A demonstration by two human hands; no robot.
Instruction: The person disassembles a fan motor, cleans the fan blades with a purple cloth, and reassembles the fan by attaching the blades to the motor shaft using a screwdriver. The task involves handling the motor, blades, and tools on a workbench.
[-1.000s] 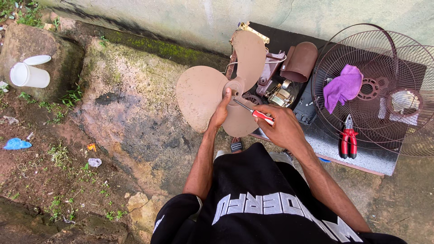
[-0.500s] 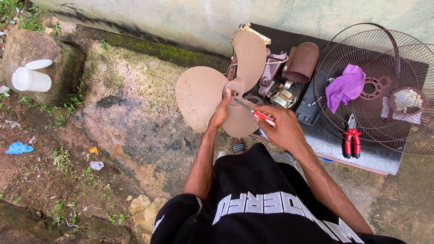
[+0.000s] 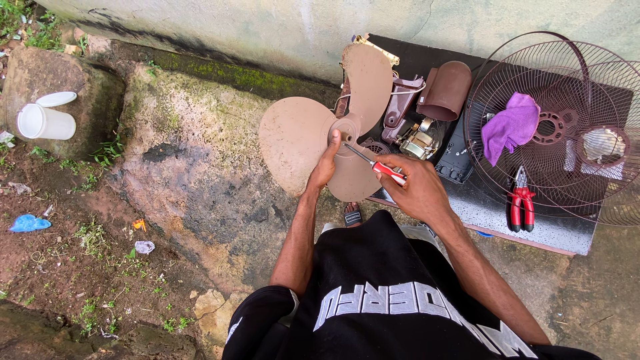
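- The left hand point(image 3: 327, 167) grips the hub of a brown three-bladed fan blade point(image 3: 300, 133), fingers wrapped on the front of the hub and holding it upright over the near-left corner of the dark board point(image 3: 533, 230).
- The right hand point(image 3: 417, 190) is closed around the red handle of a screwdriver point(image 3: 373, 165); its metal shaft slants up and left with the tip at the hub, just beside the left fingers.
- One blade stretches left over the bare stone slab point(image 3: 193, 167), one rises toward the plastered wall point(image 3: 267, 27), and the lowest hangs past the board's near edge, above the person's knees.
- Behind the upper blade and crowded close to it lie the fan motor point(image 3: 417, 140) and a brown motor cover point(image 3: 447, 90); little room shows between them and the blade.
- To the right, the wire fan guard point(image 3: 567, 173) rests on the board, its rim overhanging the board's right edge, with a purple cloth point(image 3: 510, 127) lying in it.
- Red-handled pliers point(image 3: 521, 203) lie on the board under the guard's lower rim, well apart from the right hand.
- To the left, the slab is open ground as far as a white cup point(image 3: 43, 123) on a rock near the frame's edge.
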